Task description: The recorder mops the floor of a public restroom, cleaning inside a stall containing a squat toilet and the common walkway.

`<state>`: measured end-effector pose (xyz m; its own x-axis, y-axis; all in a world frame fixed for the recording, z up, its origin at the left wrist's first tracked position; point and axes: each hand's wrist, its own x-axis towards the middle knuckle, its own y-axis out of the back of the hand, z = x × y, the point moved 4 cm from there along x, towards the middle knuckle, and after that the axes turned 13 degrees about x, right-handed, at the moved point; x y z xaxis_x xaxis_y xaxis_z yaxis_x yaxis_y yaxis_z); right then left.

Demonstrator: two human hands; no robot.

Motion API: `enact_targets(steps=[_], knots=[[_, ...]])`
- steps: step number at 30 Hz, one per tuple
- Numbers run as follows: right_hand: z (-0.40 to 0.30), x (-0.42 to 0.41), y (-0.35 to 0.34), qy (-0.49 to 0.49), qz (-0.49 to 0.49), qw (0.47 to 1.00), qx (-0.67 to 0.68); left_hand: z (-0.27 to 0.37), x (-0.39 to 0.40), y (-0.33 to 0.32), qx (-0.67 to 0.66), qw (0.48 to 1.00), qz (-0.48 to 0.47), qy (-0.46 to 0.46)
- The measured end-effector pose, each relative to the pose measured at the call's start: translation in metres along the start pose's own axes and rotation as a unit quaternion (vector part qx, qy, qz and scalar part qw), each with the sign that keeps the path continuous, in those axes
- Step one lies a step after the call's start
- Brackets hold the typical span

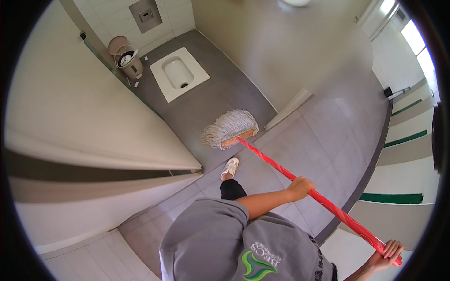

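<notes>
A string mop with off-white strands [230,128] rests on the grey floor at the cubicle's entrance, its wooden block towards me. The red-wrapped handle [337,212] slants from it down to the lower right. My left hand [301,188] is closed around the handle partway along. At the lower right, my right hand [389,253] holds the handle near its top end. Beyond the mop head, a white squat toilet [179,74] is set in the floor. One light-coloured shoe [230,168] is just on my side of the mop head.
A lidded bin [132,65] with waste in it stands left of the toilet, small white scraps beside it. A cubicle door [105,105] stands at left and a partition [281,59] at right. A black-and-green cleaning tool [388,92] is by the far right wall.
</notes>
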<state>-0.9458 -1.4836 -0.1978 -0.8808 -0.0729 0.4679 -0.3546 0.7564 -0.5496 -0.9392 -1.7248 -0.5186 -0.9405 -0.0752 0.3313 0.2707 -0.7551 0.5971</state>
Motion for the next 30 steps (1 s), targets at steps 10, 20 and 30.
enact_targets(steps=[10,20,30], knots=[[0.238,0.024,-0.119,-0.066,0.008,0.998,-0.015,-0.225,0.011,0.15,0.163,0.968,0.159,0.104],[0.28,0.066,-0.171,-0.153,-0.075,0.984,-0.058,-0.258,0.079,0.285,0.219,0.937,0.224,0.154],[0.132,0.114,-0.175,0.1,-0.074,0.985,-0.119,-0.132,0.106,0.215,0.072,0.988,0.136,0.029]])
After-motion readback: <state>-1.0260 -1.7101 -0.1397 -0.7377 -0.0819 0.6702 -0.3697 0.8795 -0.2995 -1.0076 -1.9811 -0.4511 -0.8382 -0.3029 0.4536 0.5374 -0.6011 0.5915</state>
